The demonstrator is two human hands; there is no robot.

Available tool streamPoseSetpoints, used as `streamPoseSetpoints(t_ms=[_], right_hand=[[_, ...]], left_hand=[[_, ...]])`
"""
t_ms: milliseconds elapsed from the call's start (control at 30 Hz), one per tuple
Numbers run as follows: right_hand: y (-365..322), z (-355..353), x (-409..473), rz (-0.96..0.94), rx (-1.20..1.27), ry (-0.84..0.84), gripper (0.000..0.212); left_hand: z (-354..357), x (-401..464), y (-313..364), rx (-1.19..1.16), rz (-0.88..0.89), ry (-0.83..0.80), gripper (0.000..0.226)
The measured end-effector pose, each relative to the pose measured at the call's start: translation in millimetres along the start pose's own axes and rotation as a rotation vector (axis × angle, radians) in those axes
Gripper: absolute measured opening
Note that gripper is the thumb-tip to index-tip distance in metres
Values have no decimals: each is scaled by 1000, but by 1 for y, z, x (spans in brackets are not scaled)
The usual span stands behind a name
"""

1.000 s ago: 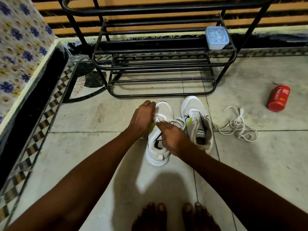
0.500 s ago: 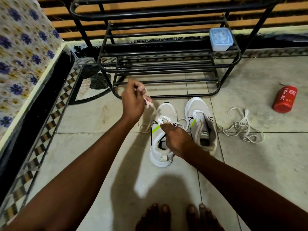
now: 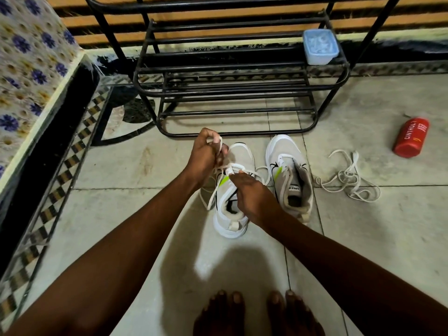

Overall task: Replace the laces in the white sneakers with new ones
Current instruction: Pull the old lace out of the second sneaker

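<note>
Here, two white sneakers stand side by side on the tiled floor [image 3: 145, 214], toes pointing at a black metal shoe rack [image 3: 237, 93]. The left sneaker [image 3: 232, 190] is the one between the hands. The left hand [image 3: 206, 154] is up just over its toe, fingers curled tight round a white lace [image 3: 219, 146] — its grip is closed on that lace, which runs down to the front of the shoe. The right hand [image 3: 252, 192] sits over the middle of the same shoe, and its thumb and fingers pinch the lace at the eyelets, so that grip is closed on the lace too. A loop of the lace hangs down the left side of the shoe to the floor.

The right sneaker [image 3: 288, 175] is just beside it, touched by no hand (its tongue shows a small label). A loose pile of laces [image 3: 349, 180] lies on the floor to the right of the shoes. Farther right lies a red bottle [image 3: 411, 138] on its side. A pale blue box [image 3: 320, 46] with a lid sits on the rack's right end. Bare toes [image 3: 257, 309] show at the bottom — the person's own.
</note>
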State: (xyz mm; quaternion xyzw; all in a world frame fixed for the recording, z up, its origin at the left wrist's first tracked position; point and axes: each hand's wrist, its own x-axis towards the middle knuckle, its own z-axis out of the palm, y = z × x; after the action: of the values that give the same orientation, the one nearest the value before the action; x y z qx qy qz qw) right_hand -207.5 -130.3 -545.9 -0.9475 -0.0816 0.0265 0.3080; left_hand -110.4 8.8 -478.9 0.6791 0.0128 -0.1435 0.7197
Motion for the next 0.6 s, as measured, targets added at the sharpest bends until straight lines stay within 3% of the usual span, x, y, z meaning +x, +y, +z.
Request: streamPoseSetpoints(t_ms=[67,133,200,267,467,600], right_hand=[[-1,0,-1,17,-19,-6,61],[-1,0,-2,30,-39,-26,62],[-1,0,-1,44,-61,-40,63],[-1,0,0,53,-73,-42,63],[-1,1,0,55,-39,-68,68],[0,1,-2,59,-29,-33,69]], left_hand=[[-4,3,-8,391,172,-40,20],[-11,8,-14,888,338,-209,9],[-13,11,-20,1261,401,-382,22],[-10,10,-22,1461,448,-421,26],[-17,20,-1,1560,459,-332,9],[-32,18,17,1345,517,-6,24]])
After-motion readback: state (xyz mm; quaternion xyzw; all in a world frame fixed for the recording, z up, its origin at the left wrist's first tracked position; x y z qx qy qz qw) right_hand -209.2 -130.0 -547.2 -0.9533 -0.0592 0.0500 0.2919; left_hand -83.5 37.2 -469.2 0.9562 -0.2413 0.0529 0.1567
